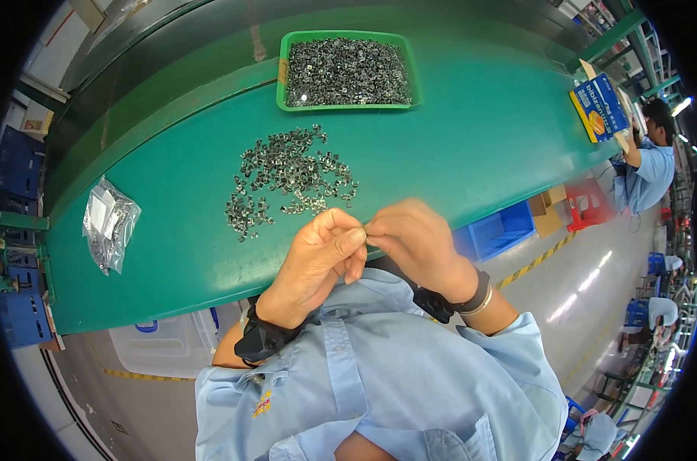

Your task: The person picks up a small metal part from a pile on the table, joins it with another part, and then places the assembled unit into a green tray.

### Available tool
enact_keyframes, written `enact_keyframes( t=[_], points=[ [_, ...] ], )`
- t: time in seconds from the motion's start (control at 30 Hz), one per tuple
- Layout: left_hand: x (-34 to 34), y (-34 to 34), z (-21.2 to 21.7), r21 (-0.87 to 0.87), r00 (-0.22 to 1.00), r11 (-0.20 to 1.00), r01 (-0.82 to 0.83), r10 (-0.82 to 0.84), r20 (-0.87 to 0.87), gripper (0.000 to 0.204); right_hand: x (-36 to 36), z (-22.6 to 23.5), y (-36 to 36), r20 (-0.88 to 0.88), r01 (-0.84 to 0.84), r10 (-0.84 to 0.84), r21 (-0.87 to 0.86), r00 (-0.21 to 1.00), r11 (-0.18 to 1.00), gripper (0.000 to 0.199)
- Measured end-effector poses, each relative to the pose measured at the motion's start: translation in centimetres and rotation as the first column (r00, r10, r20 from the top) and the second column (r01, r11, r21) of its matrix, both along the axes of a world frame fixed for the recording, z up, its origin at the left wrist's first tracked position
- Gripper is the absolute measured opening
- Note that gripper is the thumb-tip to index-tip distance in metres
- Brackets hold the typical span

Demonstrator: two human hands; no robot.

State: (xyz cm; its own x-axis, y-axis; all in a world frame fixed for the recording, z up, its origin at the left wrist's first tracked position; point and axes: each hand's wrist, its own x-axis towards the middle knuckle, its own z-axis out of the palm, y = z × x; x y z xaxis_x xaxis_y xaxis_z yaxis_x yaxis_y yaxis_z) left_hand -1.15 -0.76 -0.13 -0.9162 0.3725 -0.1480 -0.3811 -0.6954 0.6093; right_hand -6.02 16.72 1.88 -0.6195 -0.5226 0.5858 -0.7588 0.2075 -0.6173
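My left hand and my right hand meet at the fingertips over the near edge of the green table. Both are closed in a pinch. Whatever sits between the fingertips is too small and too covered to name. Just beyond my hands lies a loose heap of small shiny metal parts, spread over the tabletop. Farther back, a green plastic tray is filled with many similar little metal pieces.
A clear plastic bag with parts and a white label lies at the left. A blue and yellow box stands at the far right, near a person in blue. Below the edge are a blue bin and a clear tub.
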Motion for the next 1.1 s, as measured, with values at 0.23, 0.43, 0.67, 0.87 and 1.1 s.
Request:
enact_keyframes(
  t=[0.23, 0.43, 0.67, 0.87, 1.1],
  points=[
    [0.3, 0.4, 0.9, 0.098, 0.998, 0.995, -0.034, 0.028, 0.055, 0.013, 0.2, -0.2, -0.3, 0.063, -0.026, 0.033, -0.105, 0.997, 0.994, 0.023],
    [0.5, 0.4, 0.2, 0.22, 1.0, 0.976, 0.002, -0.005, 0.01, 0.014, 0.5, 0.0, -0.6, 0.127, -0.074, 0.094, -0.158, 0.987, 0.985, 0.019],
    [0.3, 0.0, 0.5, -0.009, 0.998, 1.0, -0.029, 0.029, -0.052, 0.013, 0.4, -0.5, -0.6, 0.134, -0.07, 0.086, -0.121, 0.987, 0.99, 0.018],
    [0.3, 0.1, 0.5, -0.057, 0.997, 0.995, -0.079, 0.078, -0.026, 0.018, -0.3, -0.5, -0.8, 0.247, -0.073, 0.104, -0.131, 0.963, 0.989, 0.016],
    [0.0, -0.3, 0.4, -0.015, 0.997, 0.997, -0.073, 0.073, -0.032, 0.019, -0.6, -0.7, -1.3, 0.383, -0.054, 0.126, -0.195, 0.915, 0.979, 0.016]
  ],
)
